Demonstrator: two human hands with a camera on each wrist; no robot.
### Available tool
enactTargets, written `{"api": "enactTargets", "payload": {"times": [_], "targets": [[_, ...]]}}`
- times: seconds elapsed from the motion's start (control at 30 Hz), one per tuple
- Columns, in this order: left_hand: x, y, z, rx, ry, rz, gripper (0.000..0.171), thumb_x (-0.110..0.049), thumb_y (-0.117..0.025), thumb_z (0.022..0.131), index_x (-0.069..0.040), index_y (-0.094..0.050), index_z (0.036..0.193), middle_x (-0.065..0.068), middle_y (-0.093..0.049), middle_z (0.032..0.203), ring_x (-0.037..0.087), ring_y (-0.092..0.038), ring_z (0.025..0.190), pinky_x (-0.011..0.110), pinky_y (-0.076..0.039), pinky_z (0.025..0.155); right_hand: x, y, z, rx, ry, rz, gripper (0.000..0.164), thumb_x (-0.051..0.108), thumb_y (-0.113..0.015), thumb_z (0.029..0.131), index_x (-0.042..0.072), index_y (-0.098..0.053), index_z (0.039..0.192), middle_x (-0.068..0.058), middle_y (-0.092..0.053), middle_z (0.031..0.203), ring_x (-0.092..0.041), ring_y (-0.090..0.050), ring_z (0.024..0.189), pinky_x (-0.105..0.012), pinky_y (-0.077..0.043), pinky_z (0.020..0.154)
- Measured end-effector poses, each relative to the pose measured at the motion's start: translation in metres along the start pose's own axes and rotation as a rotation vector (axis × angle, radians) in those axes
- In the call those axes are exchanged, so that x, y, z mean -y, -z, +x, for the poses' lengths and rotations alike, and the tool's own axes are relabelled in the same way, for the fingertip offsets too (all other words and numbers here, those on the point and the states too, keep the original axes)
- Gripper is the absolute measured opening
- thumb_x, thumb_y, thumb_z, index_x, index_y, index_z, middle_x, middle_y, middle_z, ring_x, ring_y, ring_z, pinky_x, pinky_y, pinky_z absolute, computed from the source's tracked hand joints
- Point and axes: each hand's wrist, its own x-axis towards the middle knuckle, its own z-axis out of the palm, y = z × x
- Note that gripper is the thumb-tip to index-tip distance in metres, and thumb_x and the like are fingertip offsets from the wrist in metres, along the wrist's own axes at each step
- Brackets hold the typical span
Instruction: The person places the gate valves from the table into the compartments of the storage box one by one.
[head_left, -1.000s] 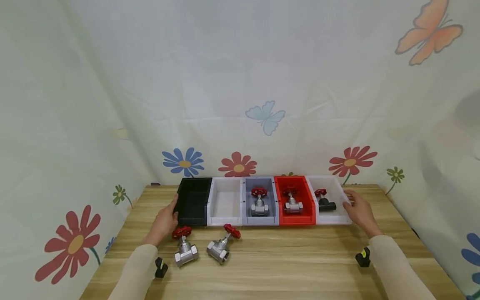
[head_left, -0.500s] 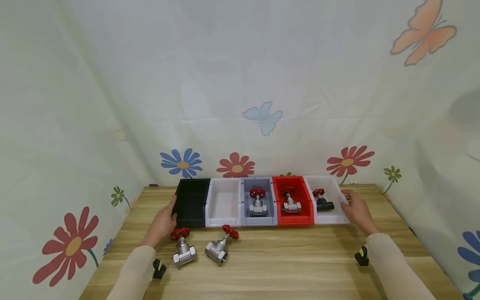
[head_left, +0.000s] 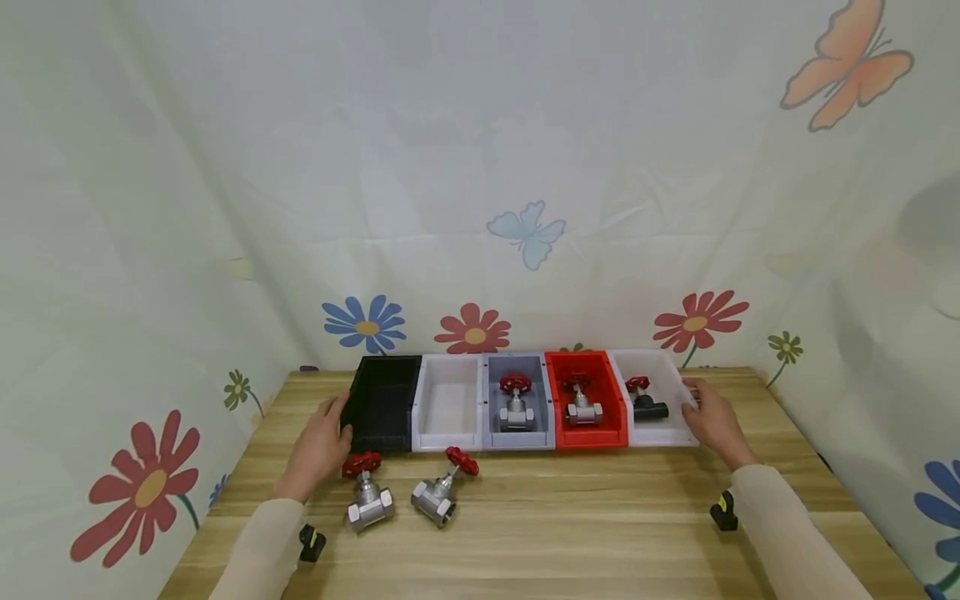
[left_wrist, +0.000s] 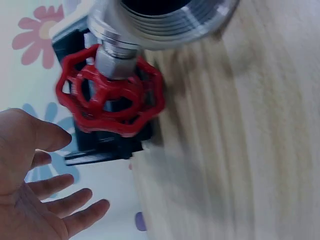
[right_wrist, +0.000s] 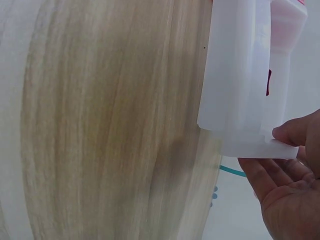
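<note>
Fingers of the right hand [head_left: 716, 421] pinch the white bin [head_left: 663, 436] right of the red bin [head_left: 591, 442]; far left of it, the left hand [head_left: 318, 445] spreads loosely beside the black bin [head_left: 384, 408].

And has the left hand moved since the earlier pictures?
Yes: in the head view, the left hand has shifted slightly left against the black bin.
</note>
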Motion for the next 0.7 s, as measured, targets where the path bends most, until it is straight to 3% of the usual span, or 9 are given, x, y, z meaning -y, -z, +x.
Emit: {"api": "enactTargets", "payload": {"times": [0.33, 0.7], "targets": [[-0.029, 0.019, -0.01, -0.047, -0.079, 0.04, 0.064, -0.018, -0.06, 0.096, -0.004, -0.033, 0.152, 0.028, -0.037, 0.151, 0.048, -0.041, 0.133, 0.063, -0.04, 0.105, 0.0, -0.002, 0.0, 0.008, 0.009, -0.056, 0.045, 0.003, -0.051, 0.091, -0.011, -0.043, 0.133, -0.039, -0.06, 0.116, -0.051, -0.061, 0.101, -0.06, -0.049, 0.083], [-0.063, 0.028, -0.02, -0.062, -0.153, 0.078, 0.066, -0.023, -0.061, 0.096, -0.012, -0.032, 0.154, 0.022, -0.036, 0.154, 0.044, -0.042, 0.136, 0.06, -0.042, 0.105, 0.004, 0.002, -0.002, 0.021, -0.006, -0.05, 0.045, 0.003, -0.052, 0.092, -0.011, -0.043, 0.134, -0.04, -0.058, 0.118, -0.053, -0.059, 0.105, -0.061, -0.048, 0.086]]}}
